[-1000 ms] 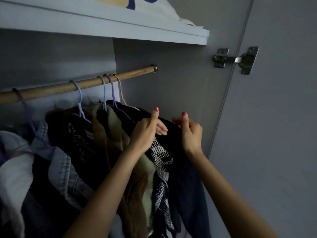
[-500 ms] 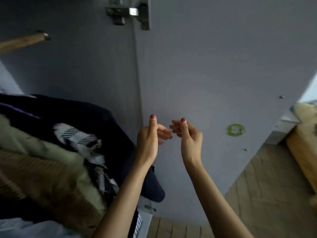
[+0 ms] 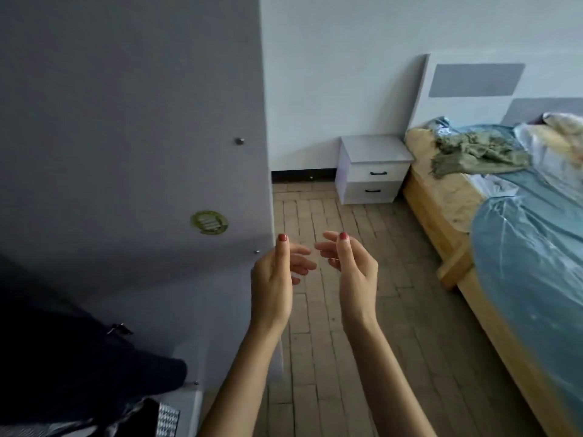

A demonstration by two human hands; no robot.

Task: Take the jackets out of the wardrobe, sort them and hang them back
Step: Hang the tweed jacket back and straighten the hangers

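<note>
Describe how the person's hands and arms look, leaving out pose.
Both forearms are bare, with no sleeves, watch or bracelets showing. The left hand and right hand each show a thumbnail painted red. No rings are visible.

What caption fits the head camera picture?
Two empty hands, left hand and right hand, raised beside the wardrobe door, facing the bed.

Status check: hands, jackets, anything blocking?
Left hand and right hand empty, fingers loosely curled. Dark jacket low left, untouched. Wardrobe door beside left hand; floor ahead.
</note>
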